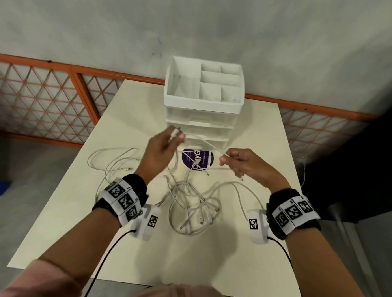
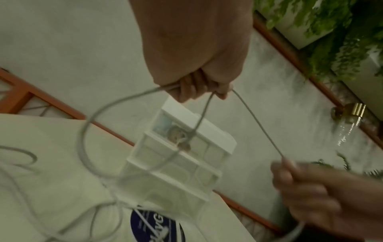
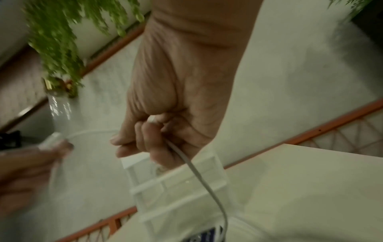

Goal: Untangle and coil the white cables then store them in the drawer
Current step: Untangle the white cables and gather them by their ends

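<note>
A tangle of white cables (image 1: 194,201) lies in the middle of the cream table (image 1: 71,221). My left hand (image 1: 165,146) is raised above the table and pinches the plug end of one white cable (image 1: 210,145). That cable runs taut to my right hand (image 1: 235,161), whose curled fingers grip it. In the left wrist view the cable (image 2: 257,124) stretches from my left hand (image 2: 199,88) to my right hand (image 2: 311,188). The right wrist view has the cable (image 3: 199,173) leaving my right fist (image 3: 157,135). The white drawer unit (image 1: 201,116) stands at the table's far edge, its drawers closed.
A round purple sticker (image 1: 196,160) lies on the table in front of the drawer unit. Another loose cable loop (image 1: 111,159) sprawls at the left. An orange lattice railing (image 1: 44,100) runs behind the table. The unit's top tray (image 1: 183,78) has empty compartments.
</note>
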Demonstrator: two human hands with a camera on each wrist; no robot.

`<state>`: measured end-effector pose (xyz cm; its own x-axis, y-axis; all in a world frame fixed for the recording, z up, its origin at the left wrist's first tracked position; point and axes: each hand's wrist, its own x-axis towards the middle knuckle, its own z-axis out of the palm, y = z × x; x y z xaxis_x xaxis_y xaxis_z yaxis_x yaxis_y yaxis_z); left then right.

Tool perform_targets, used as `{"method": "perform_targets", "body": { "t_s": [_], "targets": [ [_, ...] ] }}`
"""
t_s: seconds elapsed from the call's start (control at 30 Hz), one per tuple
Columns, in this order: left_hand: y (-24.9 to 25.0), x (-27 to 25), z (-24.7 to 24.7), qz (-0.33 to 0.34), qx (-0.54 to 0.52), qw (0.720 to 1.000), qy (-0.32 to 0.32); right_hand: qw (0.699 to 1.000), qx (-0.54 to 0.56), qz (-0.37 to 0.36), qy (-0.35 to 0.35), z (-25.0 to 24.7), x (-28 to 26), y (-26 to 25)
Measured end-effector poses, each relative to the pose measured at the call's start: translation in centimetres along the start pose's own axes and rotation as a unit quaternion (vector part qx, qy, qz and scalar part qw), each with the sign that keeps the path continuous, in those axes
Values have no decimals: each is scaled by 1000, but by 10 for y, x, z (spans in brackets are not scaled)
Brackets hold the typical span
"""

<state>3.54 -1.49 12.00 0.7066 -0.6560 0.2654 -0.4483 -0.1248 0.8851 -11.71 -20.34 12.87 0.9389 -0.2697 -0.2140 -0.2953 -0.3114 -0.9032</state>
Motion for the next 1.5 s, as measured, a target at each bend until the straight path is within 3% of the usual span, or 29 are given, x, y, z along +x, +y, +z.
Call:
{"method": "perform_targets", "body": {
  "t_s": [0.13,0.2,0.33,0.47,0.57,0.7,0.8,0.9,0.97,1.03,1.1,1.17,1.27,1.37,1.5],
  "targets": [
    [-12,12,-41,7,13,977,212,995,-93,33,13,-7,-5,51],
    [-23,15,-60,-15,22,965,262,993,-97,52,36,-11,-11,71],
    [-47,4,-69,-67,102,964,236,987,-47,-17,150,-22,-19,63],
    [-69,-18,-68,-123,160,962,184,949,1,-111,294,-41,-30,22],
    [-82,-33,-67,-147,191,960,141,927,26,-164,335,-54,-41,-5],
    [-88,-44,-65,-187,202,957,96,948,-10,-140,285,-52,-43,-9],
    [-93,-50,-72,-205,170,963,46,969,-9,-56,239,-41,-49,16],
    [-100,-55,-84,-221,135,958,-121,985,-51,57,155,-25,-57,51],
    [-101,-59,-87,-225,160,920,-278,983,-102,117,100,-13,-57,75],
    [-97,-61,-83,-236,189,870,-390,974,-138,167,61,-2,-50,94],
    [-87,-62,-76,-255,200,825,-464,966,-164,193,45,13,-38,100],
    [-82,-63,-70,-268,220,789,-508,966,-187,171,57,32,-20,97],
    [-85,-60,-67,-282,217,795,-492,976,-178,114,56,69,9,84],
    [-84,-59,-66,-293,173,842,-420,982,-159,103,3,112,27,82],
    [-78,-61,-61,-314,98,887,-324,961,-258,101,-13,141,34,92]
  ]
}}
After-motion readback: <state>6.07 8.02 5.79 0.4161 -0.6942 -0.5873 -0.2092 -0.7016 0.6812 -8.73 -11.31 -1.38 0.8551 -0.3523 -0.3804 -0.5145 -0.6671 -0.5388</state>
